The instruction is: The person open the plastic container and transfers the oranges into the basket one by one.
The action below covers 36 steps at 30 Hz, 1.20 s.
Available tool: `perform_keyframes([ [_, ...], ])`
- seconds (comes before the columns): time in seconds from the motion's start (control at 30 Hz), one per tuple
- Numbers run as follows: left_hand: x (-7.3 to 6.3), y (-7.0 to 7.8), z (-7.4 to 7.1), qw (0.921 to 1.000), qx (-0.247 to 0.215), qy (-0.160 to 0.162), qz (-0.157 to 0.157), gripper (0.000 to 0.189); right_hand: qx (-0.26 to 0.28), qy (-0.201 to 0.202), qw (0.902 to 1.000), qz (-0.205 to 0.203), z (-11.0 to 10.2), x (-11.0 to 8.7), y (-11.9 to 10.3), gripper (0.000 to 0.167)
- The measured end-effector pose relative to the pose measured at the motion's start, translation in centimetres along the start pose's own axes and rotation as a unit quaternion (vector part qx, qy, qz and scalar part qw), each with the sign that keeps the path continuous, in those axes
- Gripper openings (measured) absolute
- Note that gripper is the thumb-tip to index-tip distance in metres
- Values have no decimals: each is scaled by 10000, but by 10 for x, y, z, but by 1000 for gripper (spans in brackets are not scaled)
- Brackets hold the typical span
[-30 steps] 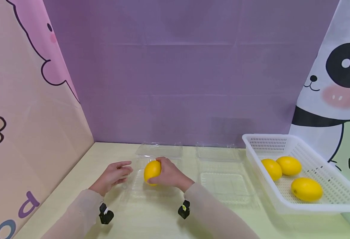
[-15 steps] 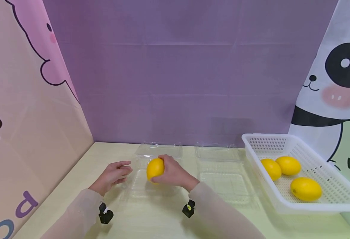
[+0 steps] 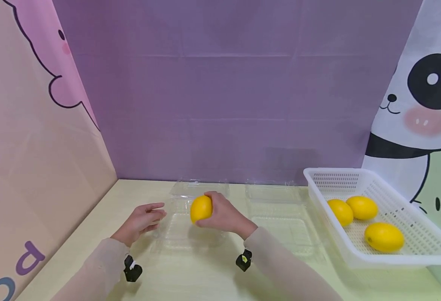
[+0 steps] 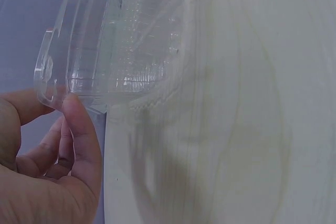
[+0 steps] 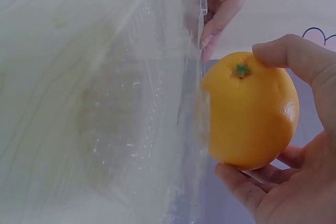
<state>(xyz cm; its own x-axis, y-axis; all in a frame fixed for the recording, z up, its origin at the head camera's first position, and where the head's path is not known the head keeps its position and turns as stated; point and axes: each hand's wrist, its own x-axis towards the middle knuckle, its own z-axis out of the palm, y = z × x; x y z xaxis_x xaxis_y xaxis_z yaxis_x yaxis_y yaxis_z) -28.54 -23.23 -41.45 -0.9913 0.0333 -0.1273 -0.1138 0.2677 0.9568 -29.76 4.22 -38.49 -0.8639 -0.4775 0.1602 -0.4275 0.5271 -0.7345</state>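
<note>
My right hand point(image 3: 226, 214) grips an orange point(image 3: 201, 209), yellow in the head view and orange-toned with a green star-shaped stem mark in the right wrist view. It is held above the left clear plastic clamshell box point(image 3: 194, 242), whose lid point(image 3: 199, 190) lies folded back behind. At the box's left side is my left hand point(image 3: 142, 221). In the left wrist view, finger and thumb of that hand point(image 4: 58, 156) pinch the corner of the box's rim point(image 4: 47, 72). The box's transparent walls are hard to make out in the head view.
Another open clear clamshell box point(image 3: 280, 232) stands right of the first. Farther right, a white perforated basket point(image 3: 416, 261) holds three more of the same yellow-looking fruit point(image 3: 384, 237). A purple backdrop point(image 3: 220, 92) rises behind the table, with printed cloths on both sides.
The right hand has lifted the orange up and a little to the right, away from the box's base. My left hand stays at the box's rim.
</note>
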Motion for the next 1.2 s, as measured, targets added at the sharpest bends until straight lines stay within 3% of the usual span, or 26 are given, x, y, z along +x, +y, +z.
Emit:
perform_keyframes([
  [1.2,2,1,-1,9999,60,40,-119,58,-574,324,9978,-103,-61,-22,9,85],
])
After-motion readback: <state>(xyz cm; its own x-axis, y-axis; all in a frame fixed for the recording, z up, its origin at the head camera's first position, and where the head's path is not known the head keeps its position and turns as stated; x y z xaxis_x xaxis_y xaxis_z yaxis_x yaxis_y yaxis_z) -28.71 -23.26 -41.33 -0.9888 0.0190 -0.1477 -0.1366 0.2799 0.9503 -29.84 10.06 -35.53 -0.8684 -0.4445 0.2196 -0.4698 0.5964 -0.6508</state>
